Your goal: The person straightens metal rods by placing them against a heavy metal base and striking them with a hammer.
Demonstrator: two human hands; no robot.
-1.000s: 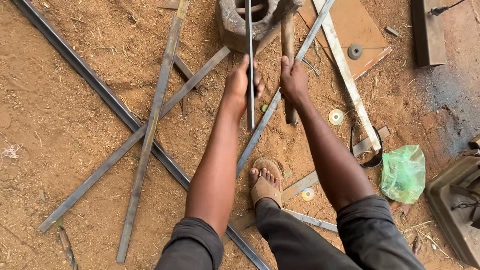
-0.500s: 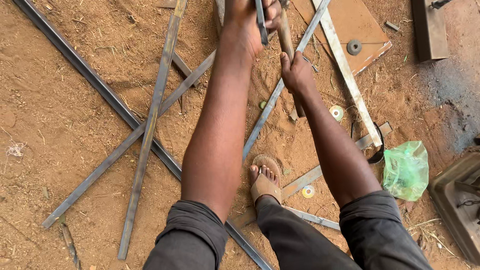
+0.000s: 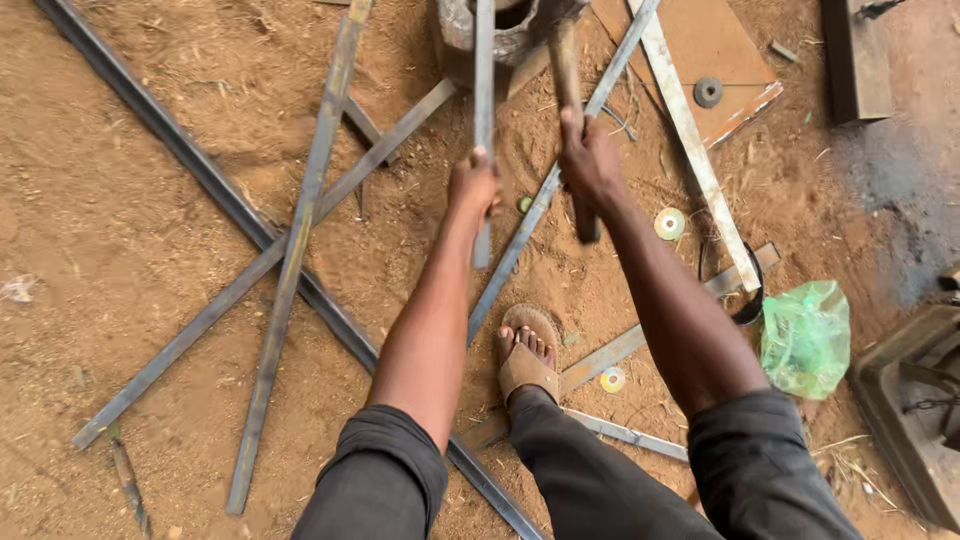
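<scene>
Flat bar: a narrow strip of grey steel (image 3: 483, 110), gripped in the left hand (image 3: 473, 188). It runs from just below that fist up to the metal block (image 3: 500, 30) at the top of the view, where its far end rests on or against the block; I cannot tell which.
Long axis: nearly straight away from the person, near end by the fist, far end at the block.
How it handles: I judge it stiff and fairly heavy for its width, hard-edged, likely to ring and jump when struck. Best held low, well back from the block, as now.
Left hand: fingers wrapped tight round the bar near its lower end.
Right hand: the right hand (image 3: 590, 160) is closed round a wooden handle (image 3: 570, 90), seemingly a hammer's. The handle rises toward the block; its head is out of view.
Handle's feel: rough wood, a sure grip, weight out at the far end by my guess.
Ground: bare reddish dirt with long steel strips (image 3: 300, 230) lying crossed to the left.
Nearby: a sandalled foot (image 3: 527, 360) below the hands, a green plastic bag (image 3: 806, 338) and small discs (image 3: 669, 223) to the right.
</scene>
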